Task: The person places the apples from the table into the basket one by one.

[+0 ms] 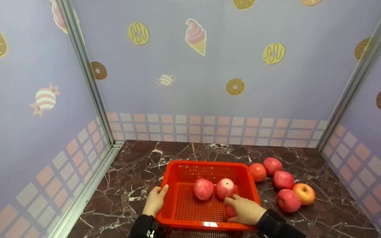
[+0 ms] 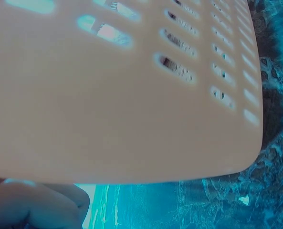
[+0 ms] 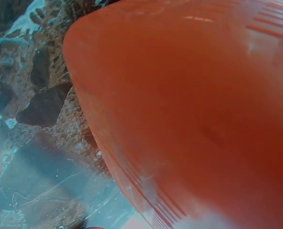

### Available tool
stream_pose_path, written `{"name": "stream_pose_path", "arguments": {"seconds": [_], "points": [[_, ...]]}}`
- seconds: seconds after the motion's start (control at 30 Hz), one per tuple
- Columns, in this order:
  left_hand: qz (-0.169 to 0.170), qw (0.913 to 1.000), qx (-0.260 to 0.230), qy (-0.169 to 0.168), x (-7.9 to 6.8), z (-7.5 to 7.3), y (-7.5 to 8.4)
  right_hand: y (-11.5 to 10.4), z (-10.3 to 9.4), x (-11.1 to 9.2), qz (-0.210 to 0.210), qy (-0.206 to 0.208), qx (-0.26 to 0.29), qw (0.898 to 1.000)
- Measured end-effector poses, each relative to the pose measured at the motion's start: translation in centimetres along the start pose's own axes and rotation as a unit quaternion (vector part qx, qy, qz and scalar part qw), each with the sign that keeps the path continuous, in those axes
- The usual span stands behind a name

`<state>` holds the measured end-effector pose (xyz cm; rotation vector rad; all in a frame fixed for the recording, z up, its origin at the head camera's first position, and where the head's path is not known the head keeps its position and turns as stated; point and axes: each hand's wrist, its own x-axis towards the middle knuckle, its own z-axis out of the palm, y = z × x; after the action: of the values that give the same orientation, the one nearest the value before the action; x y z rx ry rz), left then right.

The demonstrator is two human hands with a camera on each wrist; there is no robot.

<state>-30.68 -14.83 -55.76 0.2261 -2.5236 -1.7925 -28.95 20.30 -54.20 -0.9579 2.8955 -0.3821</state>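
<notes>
A small red apple [image 1: 230,210] sits in the red basket's [image 1: 210,165] near right corner, under the right hand [image 1: 245,210], whose fingers curl over it. Two more apples [image 1: 203,189] lie just beyond those fingertips. The left hand [image 1: 155,200] grips the basket's left rim, thumb inside.

Left hand [image 1: 155,200] grips with thumb hooked; right hand [image 1: 246,210] curls, fingers [image 1: 231,200] down.
</notes>
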Motion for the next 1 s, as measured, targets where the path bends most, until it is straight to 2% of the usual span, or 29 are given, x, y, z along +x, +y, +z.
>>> {"name": "stream_pose_path", "arguments": {"seconds": [0.27,0.5,1.0], "points": [[0.006,1.0000,0.003,0.003,-0.01,-0.09,-0.06,0.06,0.12,0.06,-0.002,-0.002,-0.006,1.000],[0.010,0.9999,0.003,0.002,-0.03,-0.15,0.02,0.21,0.18,0.10,-0.032,0.015,-0.025,0.999],[0.005,1.0000,-0.005,0.001,0.05,-0.05,-0.12,0.26,0.03,0.17,-0.021,-0.017,-0.004,1.000]]}}
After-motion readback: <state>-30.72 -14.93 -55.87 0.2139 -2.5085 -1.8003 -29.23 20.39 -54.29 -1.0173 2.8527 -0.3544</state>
